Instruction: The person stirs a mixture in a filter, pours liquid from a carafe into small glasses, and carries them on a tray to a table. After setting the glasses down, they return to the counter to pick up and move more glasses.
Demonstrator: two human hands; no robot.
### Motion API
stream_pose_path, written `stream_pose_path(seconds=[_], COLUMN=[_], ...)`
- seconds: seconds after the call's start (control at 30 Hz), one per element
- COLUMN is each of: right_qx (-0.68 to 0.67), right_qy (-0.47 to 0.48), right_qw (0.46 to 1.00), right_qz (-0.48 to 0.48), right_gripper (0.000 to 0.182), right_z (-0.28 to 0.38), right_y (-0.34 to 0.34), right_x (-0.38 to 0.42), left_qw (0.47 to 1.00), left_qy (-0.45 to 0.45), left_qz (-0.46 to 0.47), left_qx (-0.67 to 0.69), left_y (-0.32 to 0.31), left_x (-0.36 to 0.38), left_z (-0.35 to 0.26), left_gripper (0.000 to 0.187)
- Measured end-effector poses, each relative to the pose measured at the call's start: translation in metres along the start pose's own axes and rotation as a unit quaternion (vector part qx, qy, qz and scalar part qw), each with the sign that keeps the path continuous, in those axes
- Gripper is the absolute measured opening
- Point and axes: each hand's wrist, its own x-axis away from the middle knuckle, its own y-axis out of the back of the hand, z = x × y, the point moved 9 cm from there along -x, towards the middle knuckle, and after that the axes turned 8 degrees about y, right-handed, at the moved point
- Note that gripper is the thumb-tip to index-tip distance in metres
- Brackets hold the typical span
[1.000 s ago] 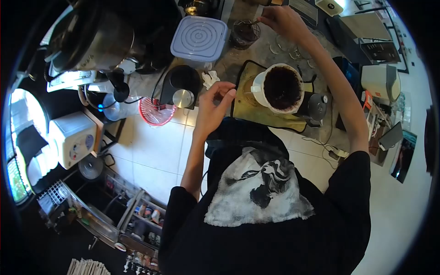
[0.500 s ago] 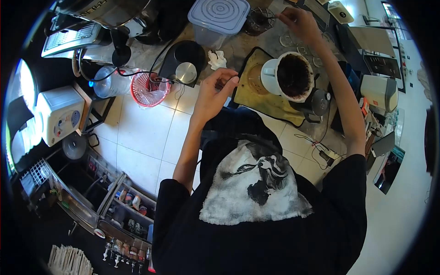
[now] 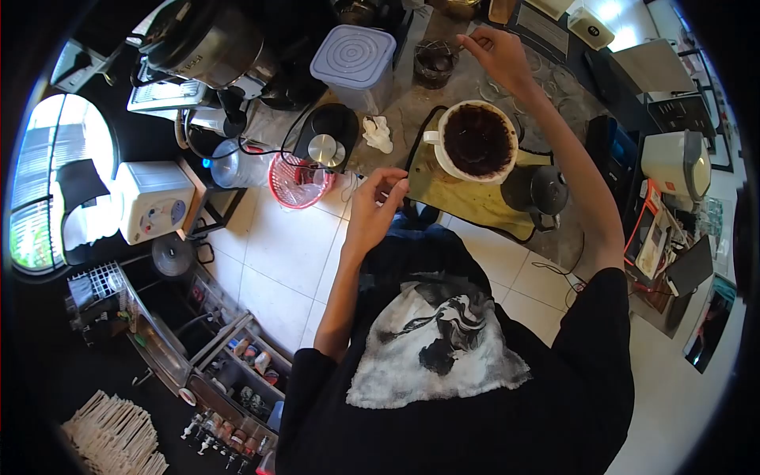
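Note:
My right hand point(image 3: 497, 57) is pinched at the rim of a glass point(image 3: 434, 65) of dark liquid, fingertips closed on a thin handle that reaches into the glass; its lower end is hidden. My left hand point(image 3: 375, 207) hovers at the counter's front edge, fingers loosely curled and thumb apart, holding nothing. Between my arms stands a white coffee dripper point(image 3: 437, 142) with dark wet coffee grounds point(image 3: 478, 141) inside. It is over a yellow-green cloth point(image 3: 451, 192) with a black border. A black kettle point(image 3: 535, 190) sits beside the dripper, on the right.
A lidded plastic tub point(image 3: 354, 67) stands left of the glass. Crumpled tissue point(image 3: 378, 134) lies near a black scale-like device point(image 3: 328, 127) with a metal cup point(image 3: 325, 150). Several clear glasses are right of my right hand. A red basket point(image 3: 294, 188) stands below the counter; cables hang nearby.
The camera view has shifted, so the counter appears lower and the dripper is seen more from above. My right hand stays by the glass; my left hand keeps its loose curl.

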Motion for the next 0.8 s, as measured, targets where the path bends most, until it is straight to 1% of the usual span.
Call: stream_pose_path(seconds=[0.07, 0.13, 0.17, 0.2, 0.23, 0.27, 0.33, 0.37, 0.43, 0.47, 0.53, 0.57, 0.63, 0.67, 0.73, 0.77, 0.8], right_qx=[-0.026, -0.027, -0.022, -0.041, -0.057, -0.045, -0.134, -0.126, -0.234, -0.229, -0.365, -0.355, -0.354, -0.348, -0.428, -0.422, -0.429], right_qy=[-0.028, -0.013, -0.021, -0.019, -0.016, -0.019, -0.147, -0.149, -0.209, -0.212, -0.264, -0.267, -0.318, -0.32, -0.302, -0.308, -0.346], right_qw=[0.999, 0.999, 0.999, 0.997, 0.994, 0.994, 0.974, 0.975, 0.936, 0.936, 0.875, 0.877, 0.866, 0.866, 0.83, 0.83, 0.813], right_qz=[-0.016, -0.014, -0.02, -0.058, -0.096, -0.1, -0.105, -0.108, -0.157, -0.163, -0.178, -0.183, -0.155, -0.159, -0.19, -0.197, -0.189], right_gripper=[0.033, 0.036, 0.036, 0.036, 0.037, 0.037, 0.038, 0.038, 0.037, 0.037, 0.038, 0.038, 0.036, 0.036, 0.033, 0.033, 0.049], right_z=[-0.007, -0.011, -0.013, -0.013, -0.013, -0.012, -0.04, -0.047, -0.071, -0.078, -0.09, -0.09, -0.092, -0.091, -0.089, -0.091, -0.095], right_y=[-0.003, -0.006, -0.005, 0.0, 0.008, 0.012, 0.011, 0.012, 0.013, 0.016, 0.016, 0.028, 0.04, 0.048, 0.065, 0.074, 0.078], right_x=[0.007, 0.011, 0.014, 0.017, 0.019, 0.02, 0.029, 0.033, 0.038, 0.038, 0.05, 0.059, 0.066, 0.065, 0.067, 0.07, 0.077], left_qw=[1.0, 1.0, 0.999, 0.999, 0.999, 0.999, 0.998, 0.998, 0.993, 0.995, 0.994, 0.992, 0.992, 0.993, 0.993, 0.992, 0.992], left_qy=[-0.007, -0.015, -0.021, -0.026, -0.029, -0.031, -0.045, -0.049, -0.08, -0.068, -0.079, -0.091, -0.092, -0.083, -0.084, -0.087, -0.086], left_qz=[-0.013, -0.015, -0.024, -0.033, -0.022, -0.032, -0.035, -0.027, -0.035, -0.034, -0.021, -0.019, 0.0, 0.009, 0.025, 0.033, 0.044], left_qx=[-0.005, -0.011, -0.006, 0.001, 0.0, 0.006, 0.036, 0.038, 0.076, 0.072, 0.074, 0.08, 0.083, 0.081, 0.081, 0.083, 0.081], left_y=[-0.001, -0.003, -0.001, -0.001, -0.004, -0.003, -0.003, -0.007, -0.002, -0.003, -0.006, -0.01, -0.012, -0.01, -0.008, -0.009, -0.011], left_x=[0.005, 0.008, 0.007, 0.007, 0.007, 0.005, -0.001, -0.005, -0.01, -0.014, -0.022, -0.026, -0.034, -0.037, -0.044, -0.05, -0.052], left_z=[-0.003, -0.003, 0.0, 0.002, 0.002, 0.001, -0.003, -0.005, -0.014, -0.015, -0.019, -0.022, -0.03, -0.03, -0.032, -0.034, -0.034], left_gripper=[0.023, 0.024, 0.024, 0.024, 0.024, 0.024, 0.026, 0.026, 0.029, 0.031, 0.032, 0.033, 0.033, 0.033, 0.034, 0.035, 0.035])
